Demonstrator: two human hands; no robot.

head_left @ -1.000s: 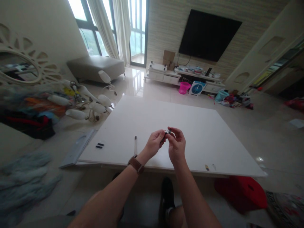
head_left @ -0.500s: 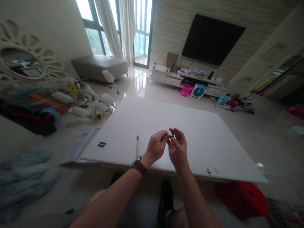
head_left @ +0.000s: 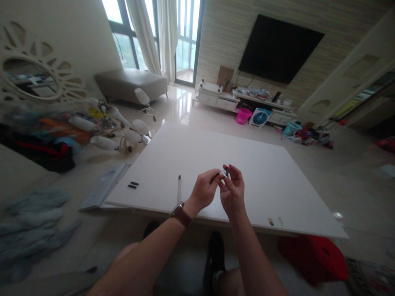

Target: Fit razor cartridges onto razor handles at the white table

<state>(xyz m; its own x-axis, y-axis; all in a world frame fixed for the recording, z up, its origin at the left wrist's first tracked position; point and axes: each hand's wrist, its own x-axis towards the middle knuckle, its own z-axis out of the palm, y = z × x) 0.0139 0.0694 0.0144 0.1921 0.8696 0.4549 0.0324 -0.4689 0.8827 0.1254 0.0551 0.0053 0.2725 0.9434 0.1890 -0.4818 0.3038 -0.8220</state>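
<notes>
Left hand [head_left: 203,190], right hand [head_left: 233,191] close together, fingers [head_left: 235,173] bent, forearms [head_left: 151,248] extended.

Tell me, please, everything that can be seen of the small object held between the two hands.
The small object has a narrow dark part standing roughly upright and a bright, silvery part beside it, perhaps metal. The left grip and right grip hold it above the white table. Much of it is hidden; whether it is one piece is unclear.

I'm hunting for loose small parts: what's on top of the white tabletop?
Two black strips, a slim stick, a yellowish piece and a pale piece. Anything behind the left hand or right hand is hidden.
</notes>
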